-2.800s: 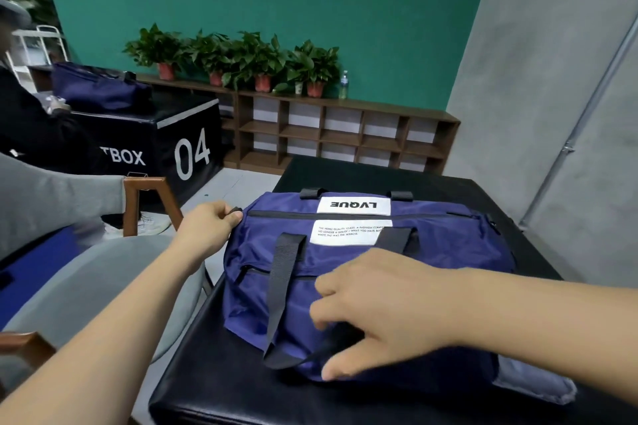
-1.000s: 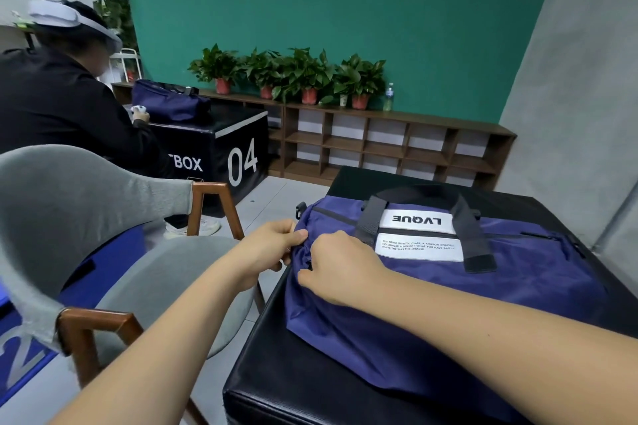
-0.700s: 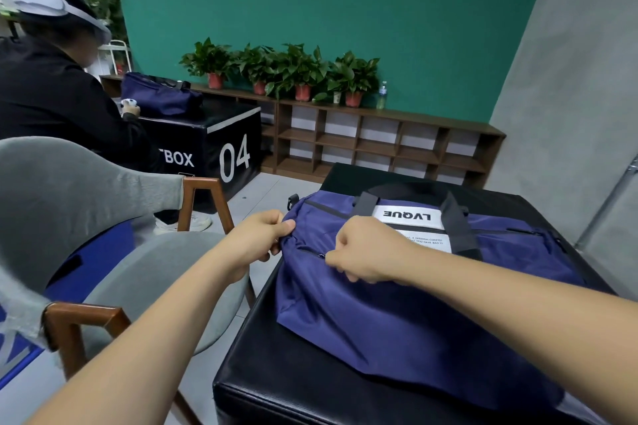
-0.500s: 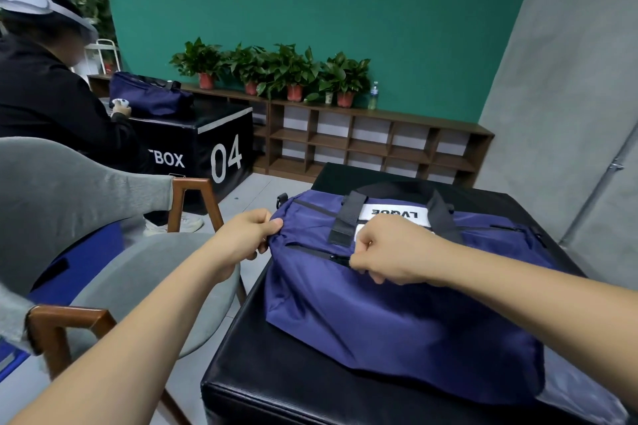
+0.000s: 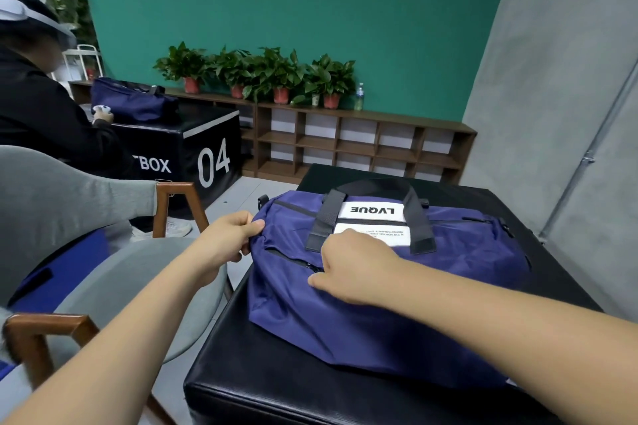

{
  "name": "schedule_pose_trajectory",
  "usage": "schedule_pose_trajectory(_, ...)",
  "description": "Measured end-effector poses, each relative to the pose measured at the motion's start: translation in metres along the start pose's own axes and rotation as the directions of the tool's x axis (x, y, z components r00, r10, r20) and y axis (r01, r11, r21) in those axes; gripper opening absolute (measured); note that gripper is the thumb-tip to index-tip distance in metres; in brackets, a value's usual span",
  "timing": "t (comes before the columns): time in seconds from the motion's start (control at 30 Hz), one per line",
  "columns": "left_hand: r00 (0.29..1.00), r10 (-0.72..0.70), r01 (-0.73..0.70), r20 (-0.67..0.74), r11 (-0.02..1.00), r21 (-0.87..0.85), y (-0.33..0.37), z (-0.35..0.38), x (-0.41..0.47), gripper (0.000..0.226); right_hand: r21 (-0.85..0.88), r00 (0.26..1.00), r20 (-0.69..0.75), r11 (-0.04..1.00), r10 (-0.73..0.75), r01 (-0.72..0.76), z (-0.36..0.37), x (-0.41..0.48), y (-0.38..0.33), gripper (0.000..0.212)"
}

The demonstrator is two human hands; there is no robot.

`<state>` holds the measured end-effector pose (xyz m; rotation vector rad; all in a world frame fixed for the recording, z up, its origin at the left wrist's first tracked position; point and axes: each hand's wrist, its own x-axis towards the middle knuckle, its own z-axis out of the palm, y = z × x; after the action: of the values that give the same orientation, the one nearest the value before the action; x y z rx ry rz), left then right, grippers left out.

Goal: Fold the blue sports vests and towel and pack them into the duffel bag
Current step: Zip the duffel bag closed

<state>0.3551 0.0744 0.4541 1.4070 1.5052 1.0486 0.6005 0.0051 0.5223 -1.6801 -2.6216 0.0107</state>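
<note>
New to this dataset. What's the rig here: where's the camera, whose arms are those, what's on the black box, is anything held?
There is no robot here. A person works with bare hands and wears one wide-angle camera on the head, so the single view looks forward and down along both forearms. On the black padded box lies a blue duffel bag, with its handles and LVQUE label facing up. The left hand grips the bag's near-left end. The right hand has its fingers curled at the side zipper, pinching it; the pull itself is hidden. Beside the box stands a grey chair. No vests or towel show in this view.
</note>
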Motion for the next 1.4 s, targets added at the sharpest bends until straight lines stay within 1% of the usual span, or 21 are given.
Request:
schedule_pose_trajectory(0.07,1.0,0.007,-0.007,0.001,1.0,0.004,-0.001,0.0,0.0,0.042,-0.125,0.999,-0.04,0.992,-0.025,0.02,0.01,0.005,-0.01,0.043)
schedule_pose_trajectory(0.13,1.0,0.012,-0.012,0.002,1.0,0.005,-0.002,-0.002,-0.001,0.043,-0.286,0.995,-0.075,0.957,-0.07,0.046,0.019,0.008,-0.019,0.04)
schedule_pose_trajectory(0.17,1.0,0.017,-0.017,0.009,1.0,0.007,-0.001,-0.001,0.0,0.042,-0.341,0.993,-0.084,0.938,-0.088,0.054,0.022,0.008,-0.021,0.039)
schedule_pose_trajectory(0.2,1.0,0.019,-0.019,0.016,1.0,0.007,-0.001,-0.002,0.0,0.042,-0.36,0.993,-0.075,0.931,-0.093,0.06,0.023,0.009,-0.022,0.038)
schedule_pose_trajectory(0.27,0.999,0.021,-0.021,0.031,1.0,0.009,-0.001,-0.004,0.0,0.041,-0.303,0.998,-0.039,0.952,-0.056,0.042,0.024,0.011,-0.021,0.037)
schedule_pose_trajectory(0.37,0.999,0.024,-0.025,0.038,1.0,0.019,-0.002,-0.005,0.0,0.038,-0.114,1.0,0.009,0.993,0.025,-0.024,0.016,0.015,-0.014,0.034)
schedule_pose_trajectory(0.4,0.999,0.026,-0.027,0.037,0.999,0.019,-0.002,-0.005,-0.001,0.038,-0.078,0.999,0.015,0.996,0.04,-0.039,0.013,0.016,-0.013,0.034)
schedule_pose_trajectory(0.53,0.999,0.027,-0.027,0.036,0.999,0.025,-0.002,-0.008,-0.002,0.039,0.001,0.994,0.089,0.998,0.06,-0.06,0.003,0.014,-0.014,0.037)
schedule_pose_trajectory(0.63,0.999,0.018,-0.018,0.029,1.0,0.021,-0.003,-0.008,-0.004,0.038,0.023,0.99,0.134,0.998,0.053,-0.057,-0.005,0.013,-0.011,0.037)
schedule_pose_trajectory(0.83,1.0,0.011,-0.012,0.016,1.0,0.015,-0.002,-0.008,-0.005,0.037,0.107,0.989,0.146,0.994,0.006,-0.022,-0.021,0.007,-0.007,0.031)
schedule_pose_trajectory(0.9,1.0,0.011,-0.011,0.005,1.0,0.0,-0.002,-0.009,-0.005,0.039,0.098,0.987,0.16,0.994,0.026,-0.042,-0.026,0.004,0.001,0.03)
schedule_pose_trajectory(1.03,1.0,0.012,-0.012,-0.013,1.0,-0.022,-0.005,-0.013,-0.003,0.04,0.051,0.969,0.216,0.99,0.12,-0.134,-0.035,-0.013,0.032,0.031)
schedule_pose_trajectory(1.1,1.0,0.017,-0.017,-0.003,0.999,-0.028,-0.004,-0.012,-0.003,0.036,0.065,0.967,0.206,0.984,0.152,-0.168,-0.043,-0.025,0.048,0.033)
schedule_pose_trajectory(1.17,1.0,0.027,-0.027,0.008,0.999,-0.029,-0.002,-0.008,-0.005,0.031,0.127,0.967,0.192,0.973,0.167,-0.194,-0.051,-0.036,0.06,0.031)
schedule_pose_trajectory(1.23,0.999,0.044,-0.044,-0.01,0.999,0.0,0.001,-0.001,-0.007,0.031,0.162,0.97,0.194,0.971,0.144,-0.176,-0.06,-0.045,0.066,0.025)
schedule_pose_trajectory(1.27,0.998,0.059,-0.058,-0.035,0.997,0.042,0.002,0.002,-0.009,0.033,0.178,0.975,0.183,0.971,0.126,-0.159,-0.064,-0.047,0.068,0.023)
schedule_pose_trajectory(1.33,0.99,0.105,-0.09,-0.09,0.983,0.161,0.005,0.006,-0.015,0.037,0.22,0.988,0.092,0.965,0.125,-0.142,-0.07,-0.046,0.083,0.022)
schedule_pose_trajectory(1.4,0.984,0.138,-0.112,-0.109,0.969,0.218,0.01,0.008,-0.022,0.038,0.215,0.984,-0.074,0.966,0.161,-0.142,-0.074,-0.04,0.109,0.023)
